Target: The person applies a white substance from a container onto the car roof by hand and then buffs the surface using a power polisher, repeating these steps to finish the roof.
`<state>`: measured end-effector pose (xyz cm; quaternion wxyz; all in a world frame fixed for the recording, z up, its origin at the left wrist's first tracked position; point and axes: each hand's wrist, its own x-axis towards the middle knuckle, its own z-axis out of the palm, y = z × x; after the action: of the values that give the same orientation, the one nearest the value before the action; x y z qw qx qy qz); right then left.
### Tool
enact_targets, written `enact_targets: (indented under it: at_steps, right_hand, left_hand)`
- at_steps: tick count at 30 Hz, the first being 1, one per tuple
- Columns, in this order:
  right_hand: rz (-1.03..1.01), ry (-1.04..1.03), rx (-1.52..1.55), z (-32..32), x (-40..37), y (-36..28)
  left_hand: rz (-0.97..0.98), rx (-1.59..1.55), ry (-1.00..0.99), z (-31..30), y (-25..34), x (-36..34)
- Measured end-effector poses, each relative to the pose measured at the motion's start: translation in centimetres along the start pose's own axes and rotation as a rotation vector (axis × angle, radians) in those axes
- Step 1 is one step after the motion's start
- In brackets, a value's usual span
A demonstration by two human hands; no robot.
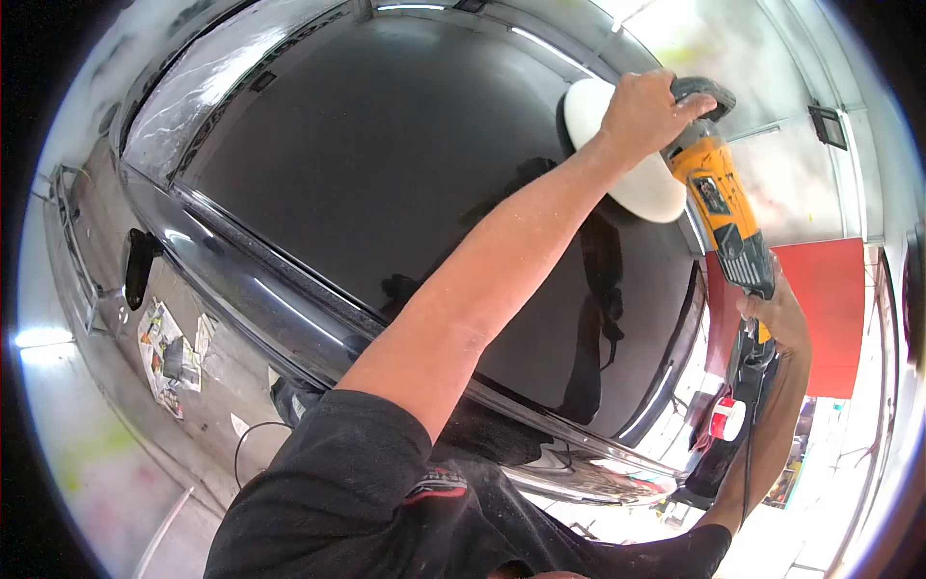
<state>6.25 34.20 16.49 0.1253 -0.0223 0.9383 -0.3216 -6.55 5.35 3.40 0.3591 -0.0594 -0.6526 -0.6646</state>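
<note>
Polisher [719, 198] is being held at upper right of the frame, its pad [644, 193] facing the black roof [367, 154], contact unclear. The left hand [644, 111] is gripping the handle [709, 90], probably for steering; the right hand [779, 311] is clasping the rear, likely bearing weight. The cord [748, 458] is trailing by the forearm [786, 410], seemingly off the roof.

Label [712, 196] on polisher [733, 214] illegibly small

A white light [43, 337] glows far left. The black car [386, 164] has shiny streaks. Lower right is too bright, and things bend near the dark edges.
</note>
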Motion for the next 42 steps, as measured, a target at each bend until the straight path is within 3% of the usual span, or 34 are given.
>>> enact_targets:
  at_steps: [8,12,17,25,28,33,35,37,38,42]
  right_hand:
    - [0.030,-0.037,0.004,1.0,0.3,-2.5]
    - [0.015,-0.047,-0.027,1.1,-0.8,-2.9]
    - [0.102,-0.003,-0.010,-1.4,-5.5,-0.6]
    - [0.083,0.048,-0.042,-2.5,-4.8,0.8]
    - [0.006,-0.017,-0.026,-1.4,-0.6,-1.1]
    - [0.060,-0.060,-0.118,3.5,5.0,-7.9]
    - [0.095,-0.055,-0.186,4.2,7.1,-8.8]
    - [-0.015,-0.058,-0.209,5.6,8.4,-9.7]
    - [-0.064,-0.048,-0.213,5.5,7.5,-9.3]
    - [0.005,-0.053,-0.142,3.9,3.5,-7.0]
  left_hand:
    - [-0.013,-0.016,0.065,-2.6,0.7,0.4]
    - [-0.078,-0.043,-0.030,-4.6,2.3,-0.1]
    - [-0.066,-0.060,-0.076,1.5,3.4,-3.3]
    - [-0.043,-0.099,-0.053,3.4,2.6,-3.3]
    - [-0.050,-0.061,0.009,0.5,0.7,-0.3]
    - [0.027,0.100,0.155,-5.3,-4.0,5.2]
    - [-0.103,-0.054,0.061,-8.8,-2.6,5.5]
    - [0.007,0.159,0.124,-10.5,-2.6,6.6]
    - [-0.097,-0.217,0.016,-11.0,-2.1,5.7]
    - [0.135,0.201,0.158,-7.6,-1.5,3.5]
